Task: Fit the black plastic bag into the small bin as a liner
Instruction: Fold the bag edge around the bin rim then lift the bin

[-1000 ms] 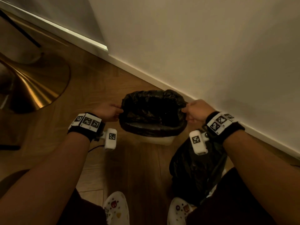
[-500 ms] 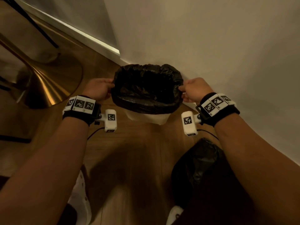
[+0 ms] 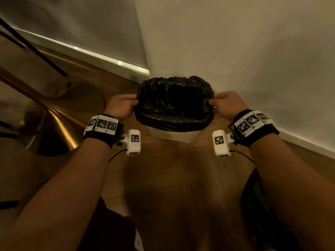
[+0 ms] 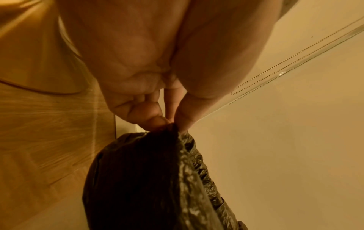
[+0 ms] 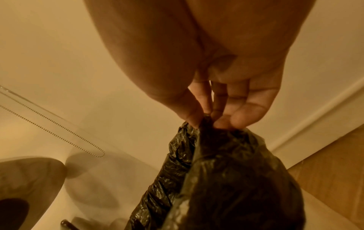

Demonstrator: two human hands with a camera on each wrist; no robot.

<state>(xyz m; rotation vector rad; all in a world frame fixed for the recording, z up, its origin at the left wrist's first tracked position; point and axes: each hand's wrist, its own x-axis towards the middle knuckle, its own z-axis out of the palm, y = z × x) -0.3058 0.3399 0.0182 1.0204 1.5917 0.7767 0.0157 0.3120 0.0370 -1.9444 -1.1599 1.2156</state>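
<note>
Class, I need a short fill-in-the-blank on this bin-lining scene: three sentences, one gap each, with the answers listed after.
1. The left hand and right hand each ____ an edge of the black plastic bag.
2. The bag's mouth is folded over the rim of the small ____ bin.
3. The bin stands on a ____ floor beside the wall.

Missing words: pinch; white; wooden

Dim, warm amber light; soft motion blur; wide-angle bending at edges; wrist views hazy.
</note>
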